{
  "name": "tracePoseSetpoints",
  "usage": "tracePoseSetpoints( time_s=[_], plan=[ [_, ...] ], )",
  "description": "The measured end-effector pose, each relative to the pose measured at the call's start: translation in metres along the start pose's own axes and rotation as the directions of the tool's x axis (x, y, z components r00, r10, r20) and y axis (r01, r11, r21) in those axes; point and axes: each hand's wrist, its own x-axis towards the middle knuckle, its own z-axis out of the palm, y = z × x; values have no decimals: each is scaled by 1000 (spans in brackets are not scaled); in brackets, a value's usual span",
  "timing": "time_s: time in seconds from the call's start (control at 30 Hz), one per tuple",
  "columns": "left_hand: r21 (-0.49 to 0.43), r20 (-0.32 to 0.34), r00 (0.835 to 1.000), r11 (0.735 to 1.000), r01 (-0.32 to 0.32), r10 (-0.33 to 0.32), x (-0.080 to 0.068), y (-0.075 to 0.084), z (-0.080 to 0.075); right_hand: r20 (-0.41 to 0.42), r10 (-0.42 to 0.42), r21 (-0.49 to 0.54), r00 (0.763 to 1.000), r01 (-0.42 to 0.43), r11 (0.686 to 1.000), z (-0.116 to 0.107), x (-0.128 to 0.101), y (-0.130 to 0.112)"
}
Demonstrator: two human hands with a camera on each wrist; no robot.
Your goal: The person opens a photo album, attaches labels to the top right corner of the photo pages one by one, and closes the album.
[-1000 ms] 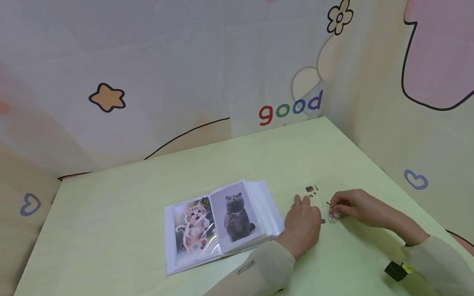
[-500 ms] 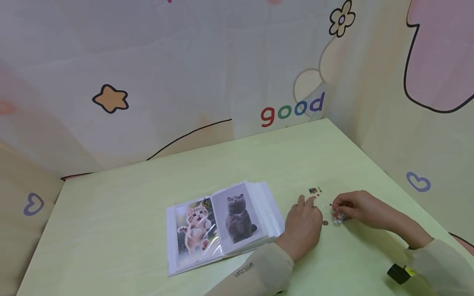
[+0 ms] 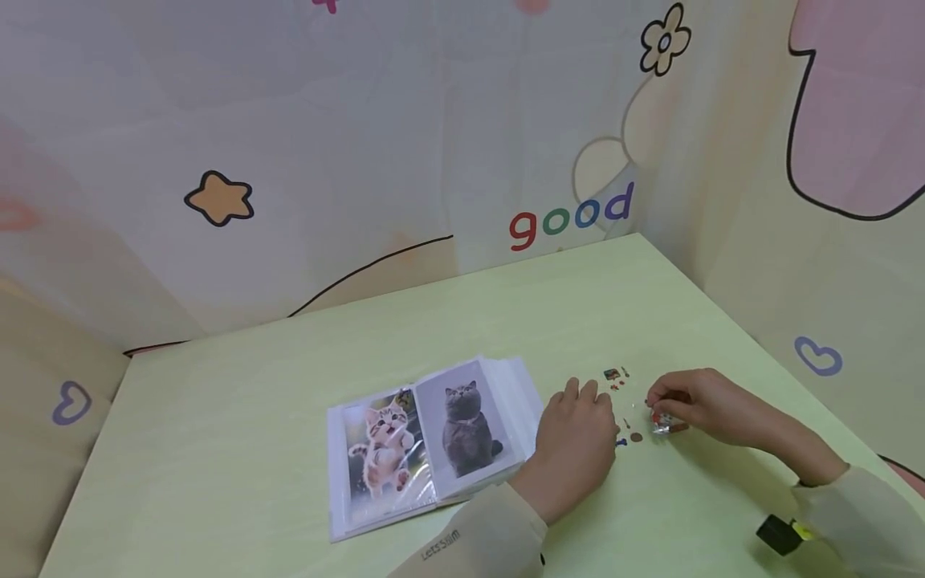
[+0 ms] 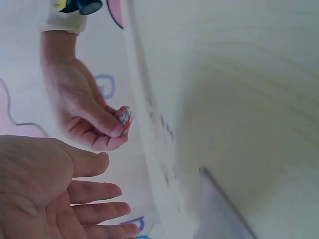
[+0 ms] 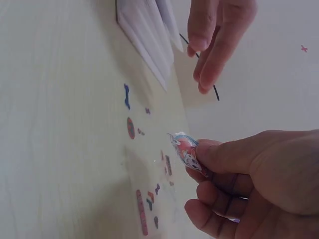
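In the right wrist view, my right hand (image 5: 249,179) pinches a small, shiny cartoon sticker (image 5: 185,151), red and white with blue along one edge, between thumb and fingers. The head view has this right hand low at the table's right side. My left hand (image 3: 578,449) is over the table between the album and several tiny loose stickers; its fingers are extended and hold nothing in the left wrist view. Among those loose pieces are a blue bone-shaped sticker (image 5: 126,96), an oval red-rimmed sticker (image 5: 130,128) and a long reddish sticker (image 5: 142,212).
An open photo album (image 3: 335,482) with two cat pictures lies left of the left hand. Beyond the fingers sits a small dark, multicoloured sticker (image 3: 612,374). A black device (image 3: 779,534) is at the right sleeve. Printed cloth walls (image 3: 347,144) rise behind the pale green table (image 3: 217,449).
My left hand has drawn back leftward toward the album, uncovering the blue bone-shaped sticker and other small pieces. The right hand keeps its pinch on the cartoon sticker, nearly in place.
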Motion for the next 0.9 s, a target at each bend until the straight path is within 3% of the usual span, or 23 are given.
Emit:
tracePoseSetpoints(
  time_s=[0.13,0.27,0.43,0.67,0.9],
  plan=[
    [-43,7,1000,999,27,-26,-12,-18,-9,17,27,64,999,-28,998,-1,3,-9],
    [-106,26,997,992,72,-69,-26,-39,-15,25,30,56,999,-32,998,-1,8,-16],
    [-150,-11,995,984,100,-103,-41,-65,-18,36,36,1,999,-36,999,-1,16,-26],
    [-227,-6,985,959,168,-174,-57,-92,-24,12,-113,-156,994,113,981,0,34,-43],
    [-304,-39,975,932,198,-220,-74,-112,-28,31,-179,-189,983,182,965,5,53,-60]
  ],
)
